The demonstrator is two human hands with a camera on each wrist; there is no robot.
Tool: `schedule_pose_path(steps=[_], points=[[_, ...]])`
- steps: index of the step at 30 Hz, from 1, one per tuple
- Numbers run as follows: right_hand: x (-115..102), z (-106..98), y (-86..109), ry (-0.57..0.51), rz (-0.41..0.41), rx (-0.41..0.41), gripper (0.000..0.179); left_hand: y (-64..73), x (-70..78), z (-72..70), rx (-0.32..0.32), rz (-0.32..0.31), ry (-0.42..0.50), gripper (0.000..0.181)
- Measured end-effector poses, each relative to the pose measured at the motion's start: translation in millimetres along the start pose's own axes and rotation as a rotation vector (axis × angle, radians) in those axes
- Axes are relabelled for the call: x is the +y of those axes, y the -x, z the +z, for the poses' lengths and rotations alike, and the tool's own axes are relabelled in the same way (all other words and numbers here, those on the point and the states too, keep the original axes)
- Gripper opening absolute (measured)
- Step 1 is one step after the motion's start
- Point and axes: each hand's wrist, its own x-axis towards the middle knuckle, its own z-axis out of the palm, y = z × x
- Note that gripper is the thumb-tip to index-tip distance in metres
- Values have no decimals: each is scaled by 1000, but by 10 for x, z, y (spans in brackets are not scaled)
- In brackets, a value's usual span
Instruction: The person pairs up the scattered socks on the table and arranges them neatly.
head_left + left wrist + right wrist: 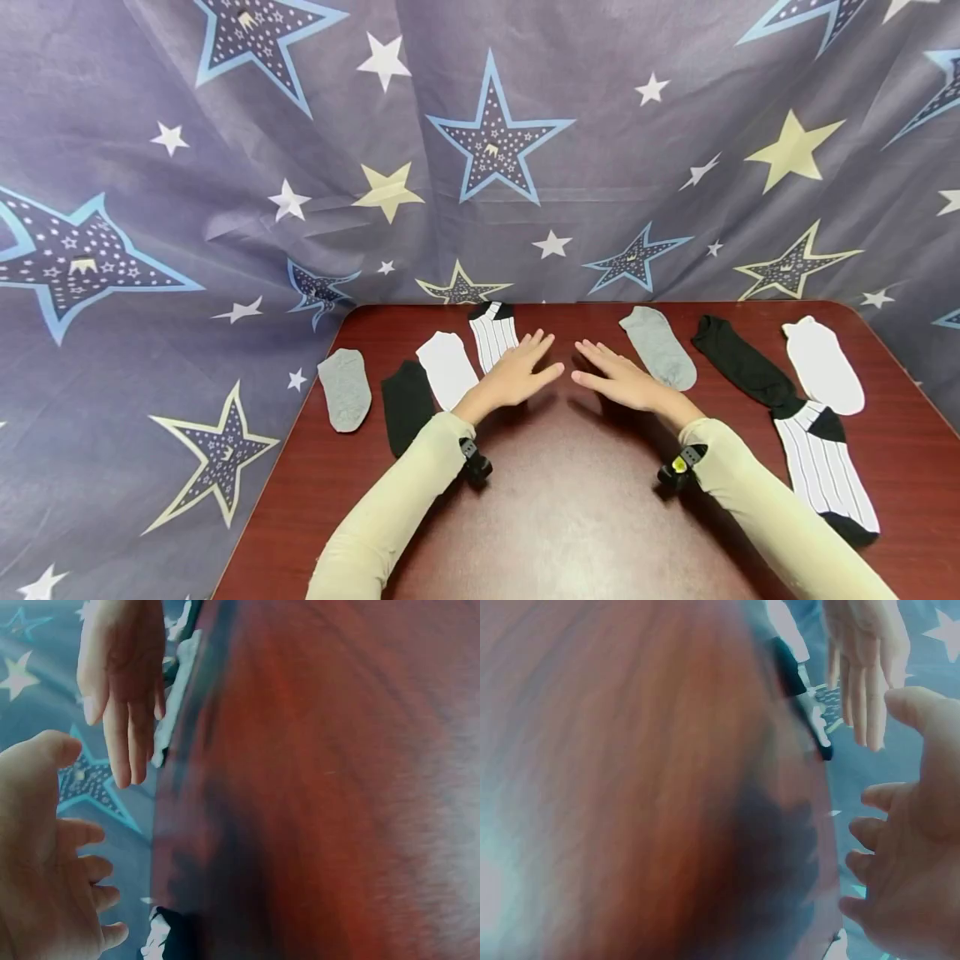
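Both hands hover above the table with fingers extended and nothing held, palms turned toward each other. The left hand [513, 375] is nearest a white sock with black stripes [494, 335], whose lower end it hides in the head view. Farther left lie a white sock [447, 368], a black sock [406, 404] and a grey sock [344, 390]. Beside the right hand [622, 379] is another grey sock [660, 346]. Beyond it are a black sock [742, 360], a white sock [823, 364] and a striped sock [825, 467] with black heel and toe.
The reddish-brown table [570, 517] ends at its back edge against a grey-purple cloth [525, 242] printed with stars. A dark camera is strapped to each wrist, the left wrist camera [476, 464] and the right wrist camera [678, 468].
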Motion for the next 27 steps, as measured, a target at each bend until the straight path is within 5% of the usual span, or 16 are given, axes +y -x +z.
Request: schedule_pose_path(steps=[4, 9, 14, 20, 23, 27], points=[[-95, -79, -43, -151, 36, -11, 75, -46, -60, -160, 86, -58, 183, 70], [-207, -139, -149, -340, 55, 30, 71, -86, -166, -421, 205, -208, 394, 69], [-306, -170, -306, -681, 103, 66, 62, -145, -296, -650, 288, -370, 606, 67], [-403, -201, -452, -1036, 190, -26, 59, -122, -428, -825, 278, -542, 994, 66], [-436, -188, -514, -1146, 221, -74, 57, -132, -537, -819, 244, -583, 1112, 72], [-463, -123, -609, -1286, 272, -97, 42, -626, -1473, -332, 204, -653, 1161, 93]])
